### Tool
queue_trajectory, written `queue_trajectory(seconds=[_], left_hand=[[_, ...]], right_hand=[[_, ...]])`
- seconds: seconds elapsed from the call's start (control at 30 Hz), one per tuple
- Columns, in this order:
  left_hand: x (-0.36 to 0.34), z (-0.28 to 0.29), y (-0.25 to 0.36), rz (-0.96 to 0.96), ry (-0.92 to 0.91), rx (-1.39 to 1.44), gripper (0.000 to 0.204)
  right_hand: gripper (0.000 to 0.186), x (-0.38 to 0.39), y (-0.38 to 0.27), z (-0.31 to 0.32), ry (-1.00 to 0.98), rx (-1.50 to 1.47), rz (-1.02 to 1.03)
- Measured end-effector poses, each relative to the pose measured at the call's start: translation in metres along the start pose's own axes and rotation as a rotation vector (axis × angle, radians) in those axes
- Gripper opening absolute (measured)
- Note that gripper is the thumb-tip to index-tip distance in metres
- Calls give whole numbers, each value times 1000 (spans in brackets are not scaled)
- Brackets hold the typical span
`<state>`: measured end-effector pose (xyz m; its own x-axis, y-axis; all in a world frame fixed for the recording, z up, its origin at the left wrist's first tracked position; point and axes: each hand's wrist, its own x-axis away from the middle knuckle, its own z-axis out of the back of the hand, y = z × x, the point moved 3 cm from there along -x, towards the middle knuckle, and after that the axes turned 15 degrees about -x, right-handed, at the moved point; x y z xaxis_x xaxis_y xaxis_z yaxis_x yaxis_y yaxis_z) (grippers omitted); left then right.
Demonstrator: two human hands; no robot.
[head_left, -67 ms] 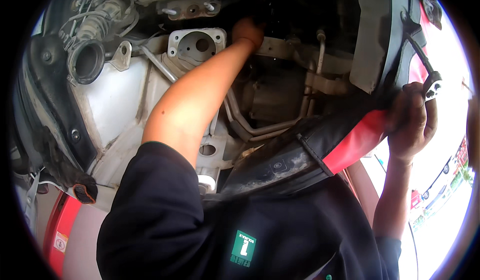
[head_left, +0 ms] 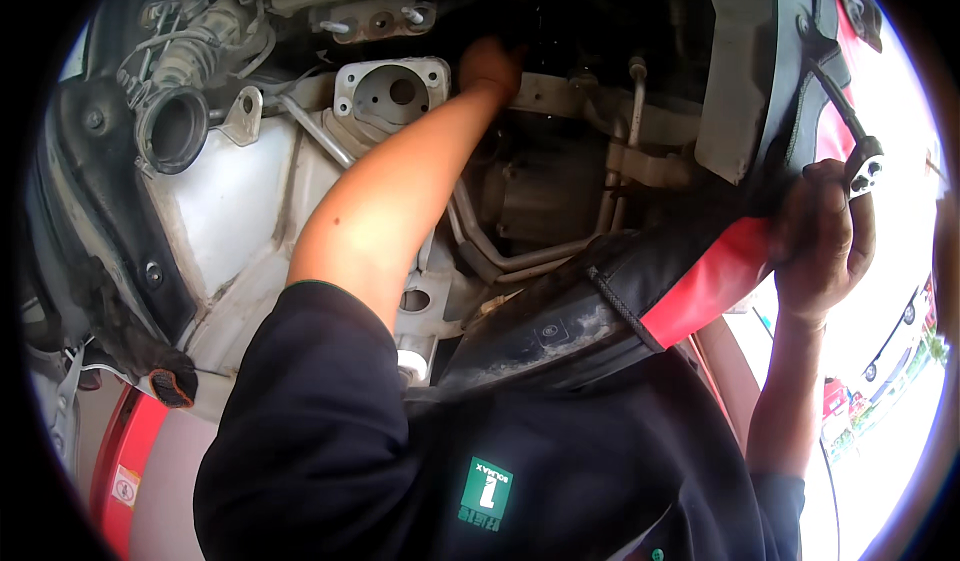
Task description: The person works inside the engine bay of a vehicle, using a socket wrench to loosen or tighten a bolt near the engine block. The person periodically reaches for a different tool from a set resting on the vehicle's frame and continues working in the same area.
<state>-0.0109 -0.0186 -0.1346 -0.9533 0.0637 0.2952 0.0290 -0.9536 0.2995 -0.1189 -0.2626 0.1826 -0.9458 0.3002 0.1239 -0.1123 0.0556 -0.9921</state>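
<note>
My left hand point(head_left: 490, 65) reaches deep into the dark engine bay, just right of a square metal flange point(head_left: 392, 98) with a round opening. Its fingers vanish in shadow, so what they touch is hidden. Off to the right, my right hand point(head_left: 822, 251) is raised with curled fingers at the head of a ratchet wrench point(head_left: 864, 167). The wrench's dark handle slants up and to the left from that head, past the black fender edge.
A black and red fender cover point(head_left: 700, 283) drapes over the near edge, against my dark shirt. Bent metal pipes point(head_left: 535, 259) run below my left hand. A round black duct opening point(head_left: 175, 128) and a bracket point(head_left: 240, 114) lie at the left. Two studs project from a plate point(head_left: 380, 23) at the top.
The view has shifted very slightly. My left hand stays in the shadow and my right hand stays at the ratchet wrench.
</note>
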Motion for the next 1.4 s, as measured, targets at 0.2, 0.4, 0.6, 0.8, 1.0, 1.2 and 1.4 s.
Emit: queue_trajectory(seconds=[0.2, 0.4, 0.6, 0.8, 1.0, 1.2, 1.4], left_hand=[[7, 28, 18, 119, -294, -113, 46], [5, 11, 12, 34, -273, 14, 44], [16, -8, 19, 143, -184, 106, 43], [18, -8, 26, 178, -229, 84, 43], [13, 4, 18, 159, -123, -54, 43], [12, 18, 27, 154, -217, -82, 45], [12, -16, 2, 173, -201, 190, 48]], right_hand=[[21, -2, 0, 1, -77, -9, 70], [25, -3, -5, -3, -23, 46, 84], [25, -3, -7, -2, -67, 56, 78], [22, -3, -2, 9, -100, 42, 75], [16, -4, 0, 9, -138, -68, 46], [13, -7, -5, 11, -126, 19, 87], [12, -8, -5, 11, -185, 46, 83]])
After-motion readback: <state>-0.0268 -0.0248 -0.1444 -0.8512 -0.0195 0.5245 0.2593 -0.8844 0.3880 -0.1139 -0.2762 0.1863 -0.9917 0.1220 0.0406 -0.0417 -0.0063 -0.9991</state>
